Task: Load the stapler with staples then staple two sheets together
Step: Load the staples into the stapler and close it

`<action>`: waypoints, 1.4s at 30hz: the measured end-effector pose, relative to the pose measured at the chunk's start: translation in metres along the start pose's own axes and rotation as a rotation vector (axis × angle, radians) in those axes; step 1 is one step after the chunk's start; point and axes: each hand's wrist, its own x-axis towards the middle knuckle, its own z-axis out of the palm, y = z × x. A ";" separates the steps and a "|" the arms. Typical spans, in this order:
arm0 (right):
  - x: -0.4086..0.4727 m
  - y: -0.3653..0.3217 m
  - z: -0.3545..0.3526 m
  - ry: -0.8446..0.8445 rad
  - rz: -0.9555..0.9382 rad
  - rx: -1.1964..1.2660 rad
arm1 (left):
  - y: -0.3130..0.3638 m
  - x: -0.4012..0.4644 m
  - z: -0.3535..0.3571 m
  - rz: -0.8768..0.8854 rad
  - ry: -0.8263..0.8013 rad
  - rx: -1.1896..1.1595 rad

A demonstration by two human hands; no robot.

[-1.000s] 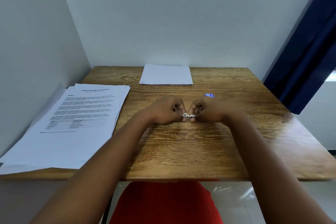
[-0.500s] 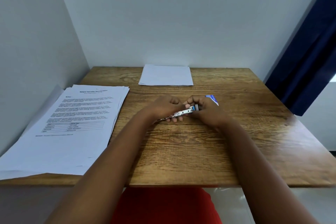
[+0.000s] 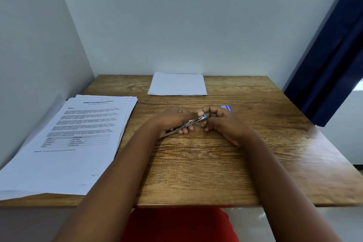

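Forearms reach from the near edge of our wooden table (image 3: 196,173) toward its middle. Our left hand (image 3: 172,119) grips the small metal stapler (image 3: 188,124), which lies slanted just above the tabletop, its blue-tipped end toward our right hand (image 3: 222,122). Right fingers curl at that tip; whether they pinch it we cannot tell. Printed sheets (image 3: 78,133) lie left; beyond the hands, a blue staple box (image 3: 226,108), then blank sheets (image 3: 177,84).

Printed stack (image 3: 78,139) left, blank sheets (image 3: 177,84) behind stapler (image 3: 188,124), seemingly.
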 end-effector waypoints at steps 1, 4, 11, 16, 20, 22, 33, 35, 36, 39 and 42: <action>-0.001 0.000 0.000 0.008 -0.008 -0.030 | -0.001 0.000 0.001 0.004 0.010 -0.006; -0.002 0.001 0.001 0.032 -0.014 -0.101 | -0.003 0.001 0.004 -0.003 0.049 -0.022; 0.000 0.005 0.001 0.077 -0.029 -0.146 | -0.002 0.000 0.004 -0.002 0.065 -0.057; 0.002 0.006 0.001 0.099 -0.037 -0.137 | -0.005 -0.005 0.003 0.010 0.037 -0.108; 0.001 0.006 0.003 0.109 -0.040 -0.150 | -0.008 -0.008 0.003 0.042 0.097 -0.113; 0.001 0.006 0.003 0.114 -0.035 -0.160 | -0.008 -0.011 0.004 0.080 0.120 -0.097; 0.000 0.005 0.003 0.121 -0.036 -0.150 | -0.007 -0.019 0.013 0.275 0.261 0.178; 0.000 0.004 0.003 0.118 -0.040 -0.155 | -0.007 -0.020 0.013 0.298 0.283 0.216; 0.000 0.004 0.003 0.118 -0.040 -0.156 | -0.007 -0.020 0.013 0.316 0.293 0.240; -0.001 0.004 0.003 0.122 -0.036 -0.146 | -0.009 -0.021 0.013 0.375 0.295 0.300; -0.002 0.004 0.003 0.129 -0.032 -0.132 | -0.009 -0.021 0.012 0.401 0.282 0.320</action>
